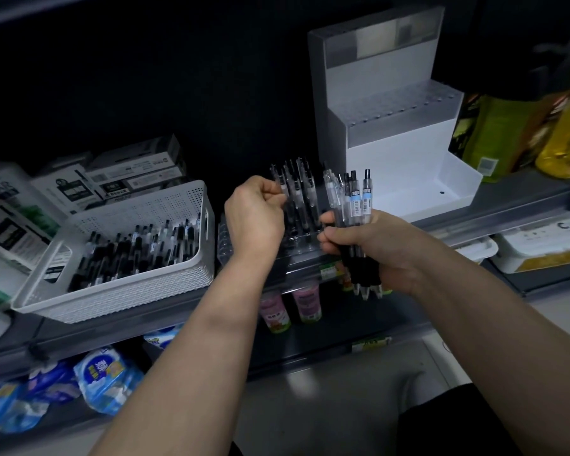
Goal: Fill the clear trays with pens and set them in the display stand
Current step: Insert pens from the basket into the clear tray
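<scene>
Pens [297, 192] stood upright in rows in the clear tray [301, 250], which sat at the front of the shelf [494, 205] between a white basket [119, 301] and the display stand [395, 149]. The person's left hand [254, 222] was raised at the tray's left side, its fingers [275, 192] curled in with the tips pinching the upper part of a single pen [283, 187] at the near edge of the rows. The right hand [375, 251] hovered just right of the tray, its fingers wrapped tightly round a bundle of pens [359, 199] (clear barrels and labels above the fist, black grips and tips poking out below). The display stand, white and stepped, stood behind and to the right of the hands on the same shelf, apart from the tray. In the basket lay a heap of loose pens [135, 248], and printed boxes [129, 176] were stacked behind it. Pink-capped bottles [306, 304] and blue packets [109, 376] sat on the lower shelves.
</scene>
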